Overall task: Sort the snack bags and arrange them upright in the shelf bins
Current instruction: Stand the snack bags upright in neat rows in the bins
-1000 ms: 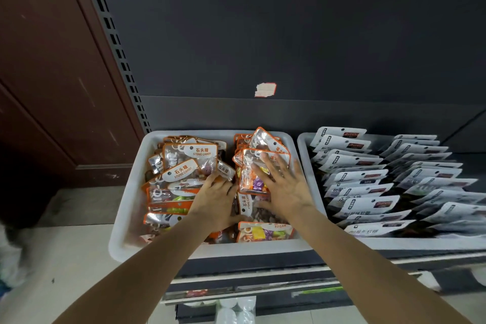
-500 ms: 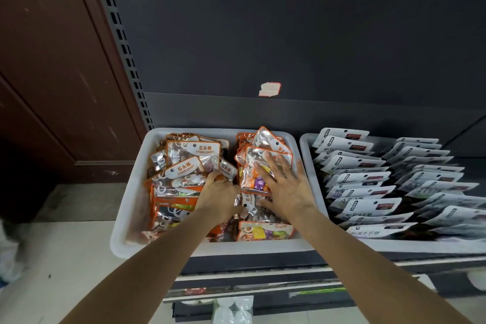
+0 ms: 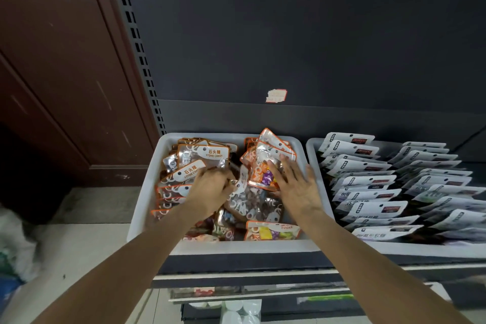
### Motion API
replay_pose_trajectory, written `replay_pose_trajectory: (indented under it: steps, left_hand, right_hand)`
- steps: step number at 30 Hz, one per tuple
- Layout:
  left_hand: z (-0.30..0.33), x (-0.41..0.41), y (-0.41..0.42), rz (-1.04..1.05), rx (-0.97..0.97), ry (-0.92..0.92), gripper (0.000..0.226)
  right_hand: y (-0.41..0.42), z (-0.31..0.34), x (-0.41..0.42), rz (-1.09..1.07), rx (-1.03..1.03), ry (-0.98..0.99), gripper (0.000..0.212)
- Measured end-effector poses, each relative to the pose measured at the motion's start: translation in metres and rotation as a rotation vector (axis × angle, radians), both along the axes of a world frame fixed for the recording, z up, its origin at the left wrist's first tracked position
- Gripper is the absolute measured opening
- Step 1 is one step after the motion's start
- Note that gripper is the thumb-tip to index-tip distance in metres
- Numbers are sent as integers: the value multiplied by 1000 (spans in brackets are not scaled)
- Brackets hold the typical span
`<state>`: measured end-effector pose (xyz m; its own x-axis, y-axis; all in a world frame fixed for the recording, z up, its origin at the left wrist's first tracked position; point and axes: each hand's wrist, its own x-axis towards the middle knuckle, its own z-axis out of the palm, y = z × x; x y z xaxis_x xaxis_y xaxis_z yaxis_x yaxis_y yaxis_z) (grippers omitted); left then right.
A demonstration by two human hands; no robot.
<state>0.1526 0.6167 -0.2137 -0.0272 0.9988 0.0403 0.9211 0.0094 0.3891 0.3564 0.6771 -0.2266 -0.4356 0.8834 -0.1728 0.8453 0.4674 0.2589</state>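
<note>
We have both hands down in the left white bin [image 3: 147,192] on the shelf. Our left hand [image 3: 210,192] has its fingers curled into the row of orange-trimmed "Stone Candy" bags [image 3: 202,156]; its grip closes on the edge of one of these bags, though exactly which bag lies between the fingers we cannot tell. Just beyond that grip, toward the back wall of the bin, the Stone Candy bags stand more or less upright, one behind another; on the outer side of it, more of the same bags lean stacked toward the bin's left wall.

Our right hand [image 3: 294,187] lies flat with fingers straight and spread, its grip released, pressing against the front of a clear candy bag with orange edging [image 3: 263,171]. Behind that bag, past the fingertips, a few like bags stand tilted against the rear of the bin. Between our two hands, and below them toward us, loose bags [image 3: 252,205] lie flat and jumbled, and a bag marked "Sugar" [image 3: 272,231] stands at the bin's near wall, under our right wrist.

Outward of the right hand, just beside the bin it works in, a second white bin [image 3: 311,155] holds white pouches [image 3: 365,184] in two leaning rows.
</note>
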Motion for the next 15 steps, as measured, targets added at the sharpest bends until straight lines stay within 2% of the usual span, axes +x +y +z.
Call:
replay_pose_trajectory:
  steps: [3, 7, 9, 11, 13, 15]
  left_hand:
    - [16, -2, -2, 105, 9, -155, 25]
    - [29, -4, -6, 323, 173, -426, 7]
    - [32, -3, -4, 366, 187, -403, 16]
    - [34, 0, -2, 335, 176, -338, 23]
    - [38, 6, 2, 279, 171, -286, 20]
    - [40, 10, 5, 219, 165, -226, 13]
  right_hand:
    - [-2, 3, -1, -8, 5, -7, 107]
    - [-4, 8, 0, -18, -36, -36, 104]
    - [-6, 9, 0, -4, -66, -15, 94]
    - [-9, 12, -1, 16, -58, 84, 76]
    - [-10, 16, -3, 22, -38, 224, 66]
    - [-6, 19, -4, 0, -30, 295, 66]
